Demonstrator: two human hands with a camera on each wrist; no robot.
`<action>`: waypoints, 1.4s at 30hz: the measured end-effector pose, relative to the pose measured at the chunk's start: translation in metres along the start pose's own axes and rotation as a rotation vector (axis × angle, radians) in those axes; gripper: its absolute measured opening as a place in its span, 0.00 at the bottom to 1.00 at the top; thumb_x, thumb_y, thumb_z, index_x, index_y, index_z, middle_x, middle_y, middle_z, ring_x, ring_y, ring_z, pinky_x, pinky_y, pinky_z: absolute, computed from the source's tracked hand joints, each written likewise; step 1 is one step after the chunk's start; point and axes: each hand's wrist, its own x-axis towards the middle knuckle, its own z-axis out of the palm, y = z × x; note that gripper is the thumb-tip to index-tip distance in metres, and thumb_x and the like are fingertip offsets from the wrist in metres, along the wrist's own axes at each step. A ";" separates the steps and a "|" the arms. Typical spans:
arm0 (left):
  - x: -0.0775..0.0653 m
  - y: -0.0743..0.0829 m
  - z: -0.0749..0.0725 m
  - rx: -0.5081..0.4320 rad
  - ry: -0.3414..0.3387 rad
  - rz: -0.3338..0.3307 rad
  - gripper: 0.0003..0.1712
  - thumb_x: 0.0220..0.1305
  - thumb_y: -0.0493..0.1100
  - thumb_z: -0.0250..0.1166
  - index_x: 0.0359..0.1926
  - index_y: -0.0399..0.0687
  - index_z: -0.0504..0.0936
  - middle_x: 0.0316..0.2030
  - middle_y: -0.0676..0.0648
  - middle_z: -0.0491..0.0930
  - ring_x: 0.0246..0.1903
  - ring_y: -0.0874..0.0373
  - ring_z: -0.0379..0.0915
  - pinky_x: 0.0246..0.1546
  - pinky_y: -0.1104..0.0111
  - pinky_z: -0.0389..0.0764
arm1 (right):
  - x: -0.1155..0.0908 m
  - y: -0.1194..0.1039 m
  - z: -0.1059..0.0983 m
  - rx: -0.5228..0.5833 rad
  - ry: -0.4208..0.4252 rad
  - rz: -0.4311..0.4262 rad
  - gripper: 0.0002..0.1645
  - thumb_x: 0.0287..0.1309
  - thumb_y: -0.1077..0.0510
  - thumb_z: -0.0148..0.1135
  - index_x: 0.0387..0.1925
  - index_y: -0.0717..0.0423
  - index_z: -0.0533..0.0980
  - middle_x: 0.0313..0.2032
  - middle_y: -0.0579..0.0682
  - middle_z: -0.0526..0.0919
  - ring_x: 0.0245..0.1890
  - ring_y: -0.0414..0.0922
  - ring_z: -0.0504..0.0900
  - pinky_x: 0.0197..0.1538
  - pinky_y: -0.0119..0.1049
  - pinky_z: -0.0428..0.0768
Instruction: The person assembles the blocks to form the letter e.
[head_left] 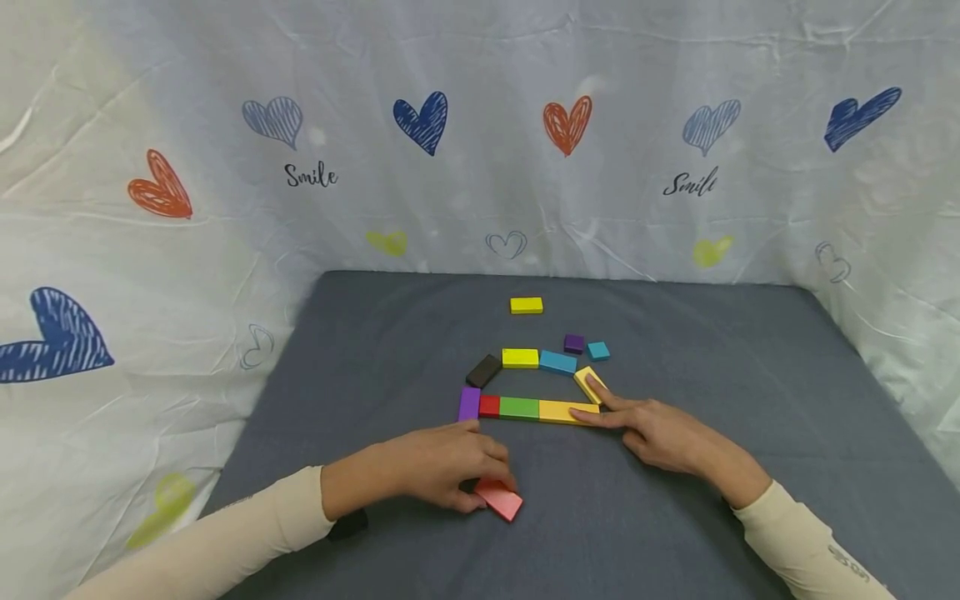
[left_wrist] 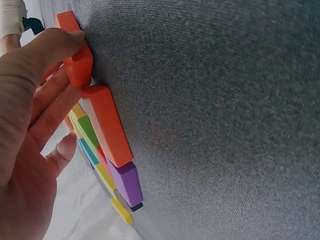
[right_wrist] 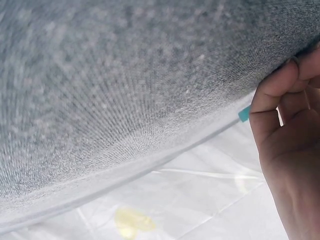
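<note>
My left hand (head_left: 457, 462) pinches a pink-red block (head_left: 501, 502) low over the grey cloth. In the left wrist view, the thumb lies on this block (left_wrist: 80, 65), and a second orange-red block (left_wrist: 109, 125) stands between it and the purple block (left_wrist: 126, 182). The left hand hides that second block from the head view. Two extended fingers of my right hand (head_left: 671, 435) touch blocks: one on a pale yellow slanted block (head_left: 588, 384), one on an orange-yellow block (head_left: 558, 412). A row runs from the purple block through red (head_left: 489, 407) and green (head_left: 519, 408) to orange-yellow.
Beyond the row lie a black block (head_left: 483, 371), a yellow block (head_left: 520, 358) and a blue block (head_left: 558, 362), set in an arc. Further back are small purple (head_left: 573, 343) and teal (head_left: 598, 351) blocks and a lone yellow block (head_left: 526, 306). White printed sheeting (head_left: 480, 192) surrounds the table.
</note>
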 end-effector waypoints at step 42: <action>-0.001 -0.003 0.000 0.009 -0.008 -0.040 0.21 0.69 0.51 0.73 0.61 0.67 0.83 0.49 0.65 0.78 0.46 0.75 0.71 0.49 0.65 0.63 | 0.000 0.003 -0.001 0.024 -0.007 -0.008 0.51 0.63 0.77 0.55 0.77 0.28 0.69 0.83 0.52 0.55 0.62 0.52 0.80 0.25 0.27 0.62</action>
